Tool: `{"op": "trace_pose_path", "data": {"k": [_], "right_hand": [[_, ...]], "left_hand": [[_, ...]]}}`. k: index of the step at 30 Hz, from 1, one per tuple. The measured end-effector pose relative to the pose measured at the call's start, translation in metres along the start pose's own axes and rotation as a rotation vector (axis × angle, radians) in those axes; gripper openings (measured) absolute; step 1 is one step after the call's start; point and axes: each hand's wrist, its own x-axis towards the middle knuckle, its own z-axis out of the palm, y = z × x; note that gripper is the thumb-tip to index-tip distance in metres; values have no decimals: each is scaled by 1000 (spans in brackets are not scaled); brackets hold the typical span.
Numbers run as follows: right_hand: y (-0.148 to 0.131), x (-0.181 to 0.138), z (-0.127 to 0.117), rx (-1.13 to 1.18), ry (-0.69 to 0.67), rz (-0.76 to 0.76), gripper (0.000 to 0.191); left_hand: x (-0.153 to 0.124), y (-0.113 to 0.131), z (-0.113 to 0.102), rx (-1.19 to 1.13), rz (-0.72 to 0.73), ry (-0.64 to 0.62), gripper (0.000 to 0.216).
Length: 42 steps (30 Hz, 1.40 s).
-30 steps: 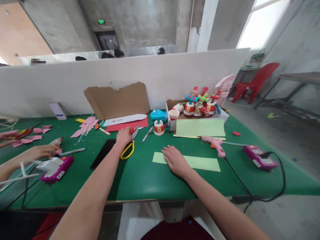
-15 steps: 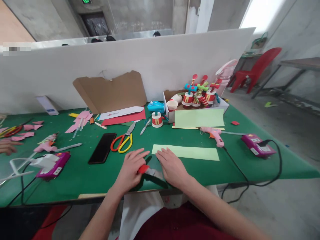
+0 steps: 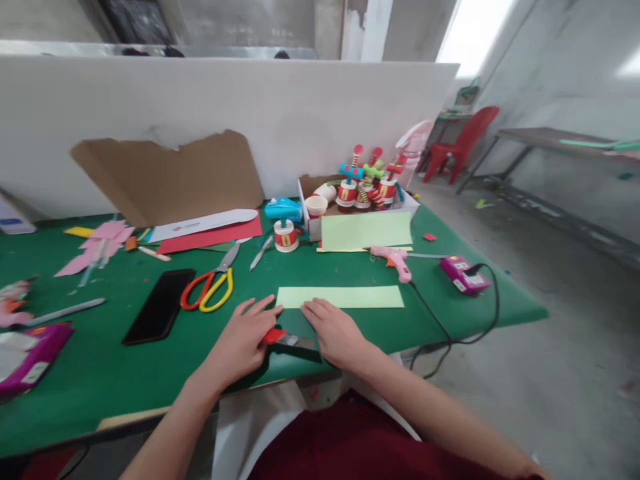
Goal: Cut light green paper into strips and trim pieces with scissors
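Observation:
A narrow pale-green paper strip (image 3: 345, 297) lies flat on the green table, long side across in front of me. My left hand (image 3: 247, 333) rests at its left end, fingers stretched out and fingertips touching the paper's near corner. My right hand (image 3: 337, 333) lies flat, its fingertips on the strip's near edge. Between the hands is a red-ended tool with a grey metal part (image 3: 274, 335). Its red end is against my left hand and partly covered, so its exact kind and whether it is gripped are unclear.
Scissors (image 3: 215, 281), a black phone (image 3: 159, 305) and a pen (image 3: 261, 253) lie to the left. A pink glue gun (image 3: 393, 259) and its purple power box (image 3: 464, 275) are at right. Cup figures (image 3: 370, 185) stand in a box behind a folded green sheet (image 3: 367, 230).
My view has swung right, so everything sits further left. The strip now lies straighter, and my left fingertips have come onto its left end. My right hand stays at its near edge.

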Motion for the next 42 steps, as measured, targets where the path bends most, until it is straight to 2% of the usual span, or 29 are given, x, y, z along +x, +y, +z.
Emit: {"op": "trace_pose_path", "data": {"k": [5, 10, 15, 18, 21, 24, 27, 29, 31, 33, 38, 40, 42], "right_hand": [[41, -50, -15, -57, 47, 151, 55], [75, -95, -27, -102, 109, 192, 51], [91, -123, -26, -190, 213, 260, 51], [89, -126, -24, -283, 300, 293, 48], [75, -103, -27, -331, 408, 326, 44], [49, -51, -32, -244, 440, 224, 45], [21, 10, -32, -102, 275, 133, 44], [9, 43, -28, -25, 92, 113, 63], [4, 64, -22, -24, -9, 148, 78], [4, 74, -16, -46, -7, 180, 78], [12, 72, -5, 2, 73, 183, 53], [14, 72, -2, 41, 99, 187, 44], [16, 74, 1, 94, 119, 188, 39]], "left_hand": [[-3, -5, 8, 32, 11, 20, 35], [-5, -4, 8, 32, -2, 22, 41], [-4, -3, 7, 40, -20, 1, 40], [-3, 0, 6, 18, -35, -5, 40], [-3, 2, 4, -23, -30, 23, 37], [-4, 0, -2, -44, -38, 103, 29], [-5, -10, -13, -55, -203, 183, 23], [-7, -19, -21, -47, -387, 155, 21], [-10, -30, -29, -41, -512, 86, 23], [-15, -42, -33, -67, -510, 46, 29], [-25, -65, -26, -182, -268, 32, 28], [-23, -69, -20, -154, -265, 62, 32], [-17, -70, -15, -95, -330, 98, 36]]}}
